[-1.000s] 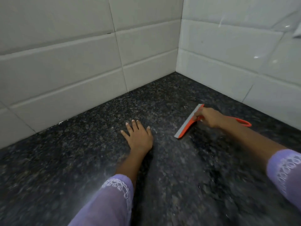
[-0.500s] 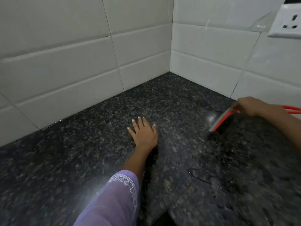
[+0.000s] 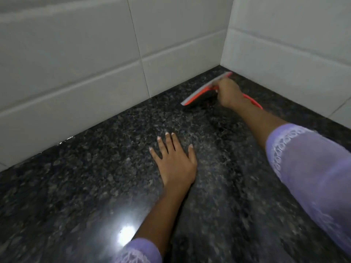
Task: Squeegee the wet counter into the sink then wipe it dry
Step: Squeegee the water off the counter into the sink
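An orange squeegee (image 3: 199, 93) with a grey blade lies against the dark speckled granite counter (image 3: 95, 177), close to the back corner where the two tiled walls meet. My right hand (image 3: 228, 93) grips its handle, whose orange end sticks out behind my wrist. My left hand (image 3: 175, 160) rests flat on the counter in the middle of the view, fingers spread and straight, well in front of the squeegee. No sink and no cloth are in view.
White tiled walls (image 3: 76, 73) close off the counter at the back and on the right (image 3: 284, 54). A bright light reflection (image 3: 126, 234) shines on the counter near my left sleeve.
My right hand has carried the squeegee from the right side of the counter back into the corner. My left hand has stayed flat on the counter. The wall socket has left the view.
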